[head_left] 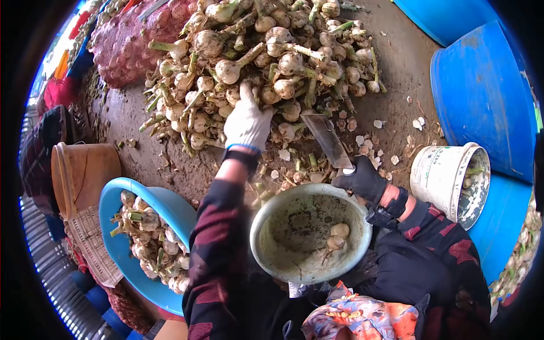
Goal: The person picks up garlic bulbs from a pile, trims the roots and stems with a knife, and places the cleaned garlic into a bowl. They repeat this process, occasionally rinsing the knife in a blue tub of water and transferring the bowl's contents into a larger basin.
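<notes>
My left hand [248, 122], in a white knitted glove, reaches into the near side of a big heap of garlic bulbs [228, 72] with stems on. One finger is stretched out and stands apart from the others, whose tips are partly hidden among the bulbs; I see nothing held in it. My right hand [362, 180], in a black glove, is closed round the handle of a broad-bladed knife [327, 140], its blade pointing up and left towards the heap. Just below the knife is a pale green basin [263, 258] with two trimmed garlic bulbs [338, 232] inside.
A light blue basin [181, 207] of trimmed garlic tilts at lower left, near a brown bucket [90, 170]. On the right lie a white bucket [436, 175] with stem pieces inside and large blue tubs [481, 85]. Pink mesh sacks [124, 48] stand behind. Cut scraps litter the ground.
</notes>
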`<state>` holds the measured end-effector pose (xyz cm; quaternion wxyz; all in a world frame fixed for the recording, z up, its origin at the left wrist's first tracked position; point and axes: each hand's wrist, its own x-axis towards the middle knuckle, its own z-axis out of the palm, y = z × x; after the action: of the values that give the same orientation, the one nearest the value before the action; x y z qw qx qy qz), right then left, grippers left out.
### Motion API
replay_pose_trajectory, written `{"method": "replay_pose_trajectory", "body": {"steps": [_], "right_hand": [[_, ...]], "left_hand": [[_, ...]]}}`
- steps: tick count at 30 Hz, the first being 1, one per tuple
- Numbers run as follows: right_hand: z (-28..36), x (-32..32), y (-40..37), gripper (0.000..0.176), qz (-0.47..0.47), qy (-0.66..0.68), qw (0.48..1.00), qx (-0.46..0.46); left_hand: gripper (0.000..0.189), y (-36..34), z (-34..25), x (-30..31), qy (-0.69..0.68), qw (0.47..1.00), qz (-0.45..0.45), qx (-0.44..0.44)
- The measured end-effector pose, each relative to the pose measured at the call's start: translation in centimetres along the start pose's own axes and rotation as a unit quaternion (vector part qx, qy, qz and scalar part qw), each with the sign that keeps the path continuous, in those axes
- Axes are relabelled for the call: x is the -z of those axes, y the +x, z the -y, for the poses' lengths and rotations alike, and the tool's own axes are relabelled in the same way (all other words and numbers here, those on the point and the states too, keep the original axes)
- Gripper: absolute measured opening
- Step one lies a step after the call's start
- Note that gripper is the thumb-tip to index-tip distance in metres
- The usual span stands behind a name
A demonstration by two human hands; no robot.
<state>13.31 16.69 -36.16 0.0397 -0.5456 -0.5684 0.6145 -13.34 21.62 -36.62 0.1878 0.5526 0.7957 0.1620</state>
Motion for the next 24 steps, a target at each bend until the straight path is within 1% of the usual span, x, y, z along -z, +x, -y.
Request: {"method": "replay_pose_trajectory", "body": {"steps": [1, 2, 3, 5, 6, 7, 8, 9, 11, 12, 13, 15, 16, 17, 19, 20, 21, 22, 23, 24], "right_hand": [[-0.1, -0.1, 0.1, 0.035, 0.005, 0.012, 1.000, -0.016], [-0.4, 0.0, 0.1, 0.035, -0.003, -0.004, 1.000, 0.007], [-0.6, 0.1, 0.1, 0.035, -0.003, -0.004, 1.000, 0.007], [-0.9, 0.3, 0.0, 0.021, -0.014, -0.018, 0.999, 0.026], [-0.9, 0.5, 0.1, 0.021, -0.015, -0.017, 0.999, 0.027], [-0.9, 0.9, 0.3, 0.023, -0.022, -0.066, 0.996, 0.049], [-1.0, 1.0, 0.3, 0.027, -0.027, -0.114, 0.991, 0.069], [-0.7, 0.8, 0.1, 0.027, -0.027, -0.110, 0.991, 0.064], [0.7, 0.6, 0.0, 0.022, -0.072, -0.161, 0.973, 0.147], [1.3, 0.5, -0.2, 0.017, -0.096, -0.187, 0.957, 0.201], [1.7, 0.2, -0.3, 0.017, -0.098, -0.186, 0.957, 0.199], [2.4, -0.1, -0.2, 0.019, -0.134, -0.252, 0.914, 0.289], [2.6, -0.1, -0.2, 0.017, -0.131, -0.267, 0.892, 0.342], [3.0, -0.2, -0.4, 0.017, -0.133, -0.266, 0.892, 0.341], [3.5, -0.6, -0.9, 0.017, -0.118, -0.292, 0.876, 0.365], [3.5, -0.8, -1.0, 0.019, -0.112, -0.316, 0.856, 0.392], [3.6, -1.1, -1.2, 0.019, -0.110, -0.315, 0.857, 0.393], [3.9, -1.3, -1.5, 0.019, -0.090, -0.325, 0.854, 0.395], [4.1, -1.5, -1.7, 0.021, -0.069, -0.337, 0.850, 0.398], [4.1, -1.5, -1.7, 0.023, -0.063, -0.334, 0.849, 0.405]], "left_hand": [[0.069, 0.9, -0.4, -0.3, -0.001, 0.998, 0.042, 0.051], [0.068, 1.1, 0.1, -1.4, -0.048, 0.997, 0.022, 0.061], [0.068, 0.8, 1.3, -2.5, -0.048, 0.997, 0.022, 0.061], [0.069, -0.6, 3.5, -3.8, -0.159, 0.987, -0.017, 0.000], [0.068, -1.9, 3.0, -2.5, -0.211, 0.975, 0.035, 0.062], [0.065, -3.1, 2.8, -2.0, -0.358, 0.927, 0.043, 0.100], [0.065, -3.9, 3.8, -2.2, -0.438, 0.885, 0.083, 0.137], [0.064, -4.9, 5.0, -2.6, -0.511, 0.832, 0.124, 0.176], [0.065, -7.3, 6.2, -3.6, -0.618, 0.767, 0.151, 0.089], [0.066, -8.6, 2.6, 0.0, -0.677, 0.712, 0.174, 0.063], [0.073, -9.7, 2.4, 0.5, -0.678, 0.710, 0.171, 0.091], [0.062, -10.9, 1.0, 2.1, -0.689, 0.694, 0.202, 0.064], [0.056, -11.2, 0.3, 3.0, -0.700, 0.674, 0.230, 0.051], [0.053, -11.5, 0.1, 3.3, -0.666, 0.706, 0.238, 0.044], [0.049, -12.4, -1.0, 4.5, -0.618, 0.746, 0.230, 0.093], [0.047, -12.3, -0.4, 4.2, -0.687, 0.673, 0.238, 0.136], [0.046, -12.1, -0.1, 4.1, -0.747, 0.593, 0.242, 0.178], [0.047, -12.1, -0.7, 3.3, -0.564, 0.808, 0.161, 0.065], [0.050, -12.3, -1.5, 3.7, -0.626, 0.756, 0.164, 0.100], [0.053, -12.2, -1.2, 3.8, -0.541, 0.826, 0.153, 0.034]]}}
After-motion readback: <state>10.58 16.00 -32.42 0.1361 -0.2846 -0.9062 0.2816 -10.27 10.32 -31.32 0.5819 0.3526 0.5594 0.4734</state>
